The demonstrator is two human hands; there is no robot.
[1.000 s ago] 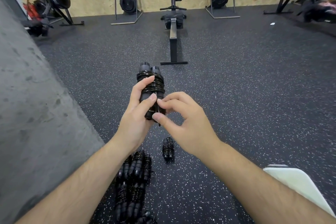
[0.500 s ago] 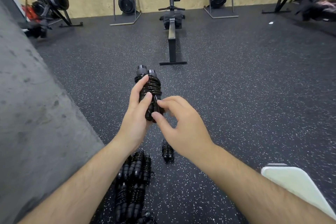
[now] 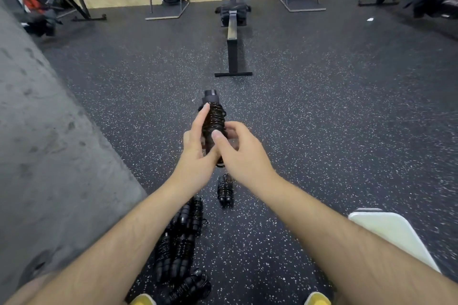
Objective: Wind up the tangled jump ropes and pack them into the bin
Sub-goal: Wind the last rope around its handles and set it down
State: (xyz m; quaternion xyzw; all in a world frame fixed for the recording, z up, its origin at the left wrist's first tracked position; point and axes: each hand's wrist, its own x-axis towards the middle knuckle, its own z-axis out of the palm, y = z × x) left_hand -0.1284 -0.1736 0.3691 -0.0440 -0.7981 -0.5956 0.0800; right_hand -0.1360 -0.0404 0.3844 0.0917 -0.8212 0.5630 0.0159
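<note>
Jump rope (image 3: 213,119), wound tight round its handles, is up in mid-scene, clasped by both hands: left hand (image 3: 195,153) grips its left side, right hand (image 3: 244,153) curls round it, thumb pressing. Wound bundles (image 3: 181,242) lie on the near floor; white bin (image 3: 391,235) sits near right.

Legible text: none | red object (image 3: 27,3) far left of the rowing machine (image 3: 232,32): print too blurred to read | wound jump rope (image 3: 213,120): no marking discernible
</note>
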